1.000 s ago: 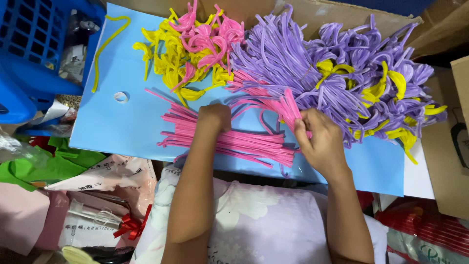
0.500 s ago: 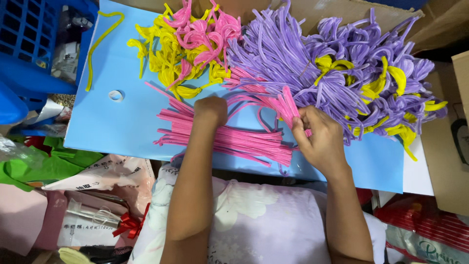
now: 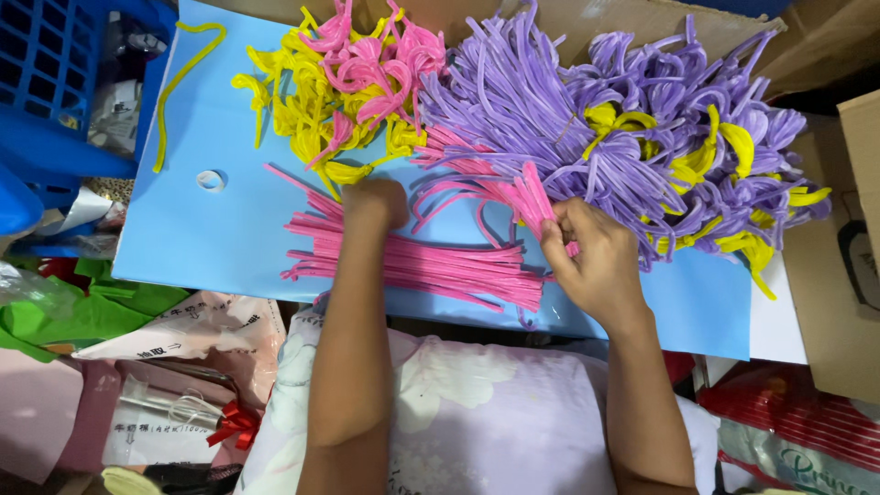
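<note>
Right hand (image 3: 600, 266): your grip pinches bent pink stems (image 3: 522, 194); keep their ends level.
Left hand (image 3: 374, 203): fist closed, contents unclear; steady the straight pink bundle (image 3: 412, 261).

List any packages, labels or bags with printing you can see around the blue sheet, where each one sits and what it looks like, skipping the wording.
Pale pink plastic bag: lower left, just under the blue sheet's edge, crumpled, with dark print.
Clear packet: bottom left, flat, white label, red ribbon bow on it.
Red packet: lower right, glossy, wrinkled.
Pale green-white bag: bottom right corner, with green lettering.
Cardboard box: right edge, brown, plain.
</note>
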